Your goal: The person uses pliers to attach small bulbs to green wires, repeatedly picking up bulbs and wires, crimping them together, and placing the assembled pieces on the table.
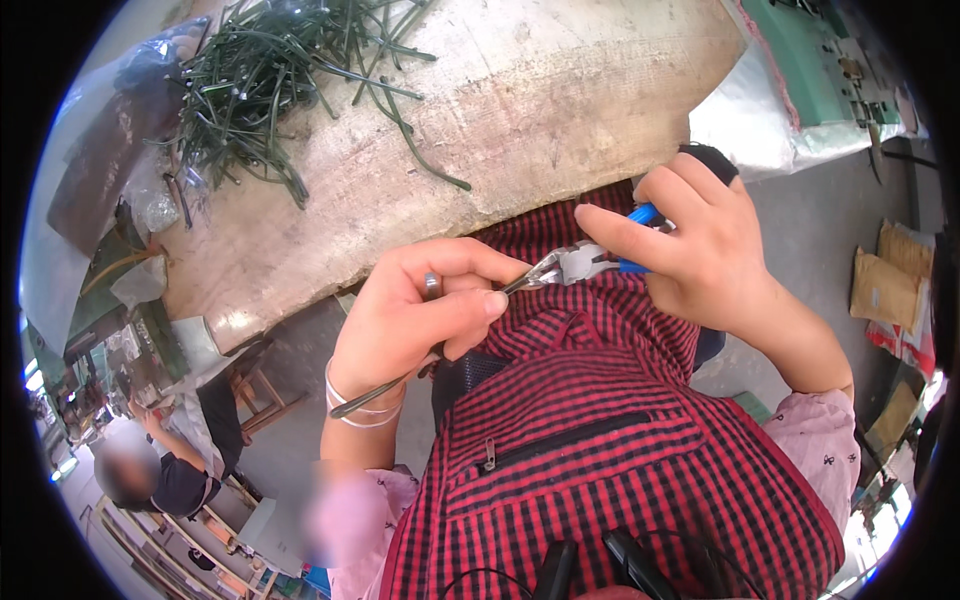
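Observation:
My left hand (420,305) pinches a thin dark green tube (372,398) between thumb and forefinger, and its tail runs back past my wrist. My right hand (700,250) is wrapped round a pair of pliers (580,263) with blue handles. The metal jaws of the pliers meet the tube's front end, just beyond my left fingertips. Something small and silvery shows at that end, but I cannot tell its exact shape. Both hands are above my lap, in front of the bench edge.
On the worn bench (560,110) lies a tangled pile of dark green tubes (270,90) at the far left. Clear plastic bags (140,200) sit beside it. Green equipment (810,60) stands at the far right, with brown packages (885,290) lower down. A person (170,470) is at the lower left.

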`<act>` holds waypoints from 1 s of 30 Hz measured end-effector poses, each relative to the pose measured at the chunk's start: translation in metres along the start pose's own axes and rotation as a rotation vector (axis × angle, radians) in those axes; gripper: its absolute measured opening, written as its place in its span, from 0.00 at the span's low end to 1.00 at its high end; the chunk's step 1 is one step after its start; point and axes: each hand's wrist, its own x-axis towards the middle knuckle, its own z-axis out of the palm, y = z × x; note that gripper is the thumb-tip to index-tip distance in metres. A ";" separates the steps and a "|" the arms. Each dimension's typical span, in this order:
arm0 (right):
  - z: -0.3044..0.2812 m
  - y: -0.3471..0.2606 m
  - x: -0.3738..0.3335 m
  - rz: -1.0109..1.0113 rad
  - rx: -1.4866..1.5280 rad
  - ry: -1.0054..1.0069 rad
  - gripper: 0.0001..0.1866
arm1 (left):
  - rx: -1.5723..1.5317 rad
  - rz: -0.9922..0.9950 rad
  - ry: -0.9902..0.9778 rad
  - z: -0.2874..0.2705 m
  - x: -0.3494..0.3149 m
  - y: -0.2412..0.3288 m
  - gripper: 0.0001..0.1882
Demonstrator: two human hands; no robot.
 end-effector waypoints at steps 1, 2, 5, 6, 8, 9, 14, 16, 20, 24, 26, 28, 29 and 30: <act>-0.003 0.001 0.001 -0.019 0.002 -0.012 0.24 | -0.021 -0.017 -0.036 -0.002 0.001 -0.001 0.13; -0.006 0.003 0.001 -0.036 0.001 -0.025 0.24 | -0.042 -0.034 -0.076 -0.005 0.002 -0.005 0.12; 0.012 -0.002 -0.019 0.190 0.718 -0.047 0.29 | -0.223 0.032 -0.293 -0.003 -0.003 -0.022 0.16; 0.016 -0.009 -0.028 0.367 0.965 -0.028 0.31 | -0.153 0.087 -0.243 -0.006 -0.007 -0.017 0.16; 0.016 -0.015 -0.030 0.643 0.916 0.008 0.31 | -0.015 0.374 0.105 -0.009 -0.004 -0.007 0.13; 0.017 -0.013 -0.032 0.630 0.831 0.008 0.31 | 0.329 0.459 0.301 -0.026 0.006 0.011 0.12; 0.011 -0.019 -0.014 0.362 0.767 -0.114 0.28 | 1.674 0.911 0.788 -0.080 0.079 0.051 0.07; 0.013 -0.024 -0.018 0.325 0.763 -0.128 0.29 | 1.837 0.885 0.761 -0.093 0.090 0.053 0.07; 0.025 -0.026 -0.048 0.805 1.526 -0.155 0.33 | 1.338 1.245 0.764 -0.062 0.058 0.062 0.09; 0.029 -0.033 -0.058 0.902 1.631 -0.482 0.40 | 0.339 0.946 0.577 -0.029 0.007 0.042 0.13; 0.025 -0.038 -0.046 0.742 1.341 -0.447 0.37 | 0.223 0.811 0.486 -0.014 0.005 0.005 0.17; 0.020 -0.035 -0.027 0.489 0.942 -0.247 0.35 | -0.030 0.579 0.340 0.000 0.000 -0.018 0.19; 0.009 -0.034 -0.012 0.567 0.905 -0.223 0.32 | -0.029 0.545 0.302 0.002 -0.003 -0.026 0.19; 0.004 -0.030 -0.004 0.459 0.739 -0.116 0.31 | -0.029 0.521 0.260 0.005 -0.004 -0.031 0.19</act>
